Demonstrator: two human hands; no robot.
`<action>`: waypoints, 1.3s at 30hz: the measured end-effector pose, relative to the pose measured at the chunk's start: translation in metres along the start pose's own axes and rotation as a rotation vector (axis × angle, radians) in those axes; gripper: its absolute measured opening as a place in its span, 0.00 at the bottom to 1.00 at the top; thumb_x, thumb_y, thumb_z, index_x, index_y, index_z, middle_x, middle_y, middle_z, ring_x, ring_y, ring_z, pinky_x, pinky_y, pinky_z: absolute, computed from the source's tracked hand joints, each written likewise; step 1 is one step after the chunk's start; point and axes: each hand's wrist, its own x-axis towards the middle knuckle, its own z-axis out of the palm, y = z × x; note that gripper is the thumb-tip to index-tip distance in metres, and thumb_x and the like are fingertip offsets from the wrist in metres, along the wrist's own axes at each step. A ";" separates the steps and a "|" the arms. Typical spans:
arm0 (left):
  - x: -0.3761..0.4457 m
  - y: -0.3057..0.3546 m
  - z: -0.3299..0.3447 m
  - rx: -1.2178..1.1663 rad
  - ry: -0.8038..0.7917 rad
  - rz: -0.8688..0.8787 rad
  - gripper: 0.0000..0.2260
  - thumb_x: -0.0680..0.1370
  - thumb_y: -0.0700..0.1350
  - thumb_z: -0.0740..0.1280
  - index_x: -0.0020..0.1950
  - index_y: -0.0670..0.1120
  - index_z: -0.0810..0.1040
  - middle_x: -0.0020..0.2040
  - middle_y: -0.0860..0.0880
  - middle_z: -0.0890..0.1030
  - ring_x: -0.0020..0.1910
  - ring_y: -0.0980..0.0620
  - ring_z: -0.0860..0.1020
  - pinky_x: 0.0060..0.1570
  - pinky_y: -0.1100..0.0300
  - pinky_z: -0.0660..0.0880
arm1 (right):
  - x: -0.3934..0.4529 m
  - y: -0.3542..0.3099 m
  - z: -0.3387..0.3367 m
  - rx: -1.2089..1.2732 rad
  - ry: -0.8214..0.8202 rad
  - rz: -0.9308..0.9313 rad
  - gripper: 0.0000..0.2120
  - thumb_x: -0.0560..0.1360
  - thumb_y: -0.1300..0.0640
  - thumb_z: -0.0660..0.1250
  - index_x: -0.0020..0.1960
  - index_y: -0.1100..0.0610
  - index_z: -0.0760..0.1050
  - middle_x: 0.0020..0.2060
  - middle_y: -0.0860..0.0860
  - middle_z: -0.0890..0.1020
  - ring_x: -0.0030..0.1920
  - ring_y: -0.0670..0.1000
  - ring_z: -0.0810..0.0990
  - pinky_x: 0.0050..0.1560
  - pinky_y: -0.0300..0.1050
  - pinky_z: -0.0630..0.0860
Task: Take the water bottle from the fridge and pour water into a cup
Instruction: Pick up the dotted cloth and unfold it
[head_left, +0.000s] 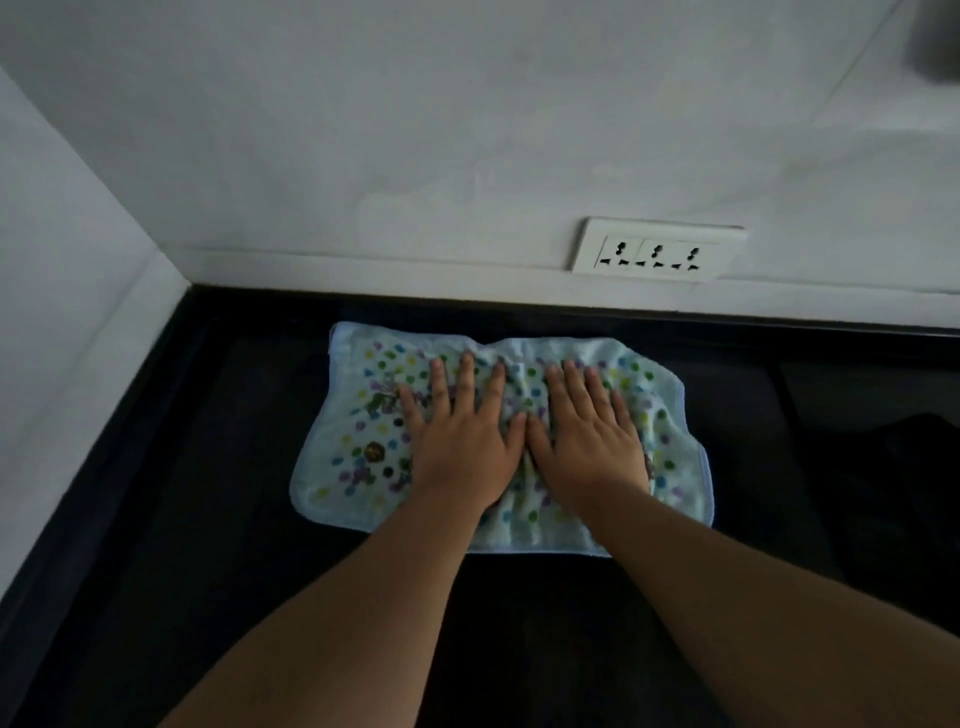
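A light blue towel (358, 415) with coloured dots lies spread on a black counter (208, 519). My left hand (460, 436) presses flat on the towel's middle, fingers straight and spread. My right hand (589, 431) lies flat beside it, thumbs touching. Both palms face down and hold nothing. No water bottle, fridge or cup is in view.
A white wall rises behind the counter, with a white triple power socket (657, 252) just above the counter's back edge. Another white wall (67, 312) closes the left side. A dark blurred object (937, 41) shows at the top right corner.
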 end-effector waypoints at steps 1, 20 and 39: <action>-0.017 0.002 0.003 0.007 0.007 0.033 0.32 0.82 0.69 0.39 0.84 0.59 0.40 0.86 0.50 0.42 0.83 0.42 0.37 0.75 0.30 0.36 | -0.017 0.003 0.000 -0.002 -0.005 0.005 0.35 0.81 0.33 0.40 0.84 0.45 0.38 0.83 0.44 0.40 0.82 0.46 0.34 0.82 0.52 0.39; -0.180 -0.119 0.018 0.058 0.029 -0.262 0.34 0.78 0.70 0.46 0.83 0.65 0.45 0.85 0.53 0.50 0.84 0.42 0.44 0.77 0.29 0.46 | -0.139 -0.111 0.023 0.039 -0.196 -0.240 0.35 0.81 0.32 0.38 0.82 0.45 0.32 0.81 0.48 0.32 0.78 0.51 0.24 0.79 0.62 0.33; -0.209 0.108 0.038 -0.295 -0.107 0.286 0.26 0.84 0.54 0.44 0.81 0.54 0.65 0.81 0.54 0.65 0.83 0.53 0.55 0.82 0.45 0.51 | -0.237 0.059 -0.012 0.138 -0.105 0.317 0.29 0.84 0.39 0.45 0.84 0.42 0.47 0.83 0.41 0.47 0.83 0.47 0.44 0.81 0.48 0.48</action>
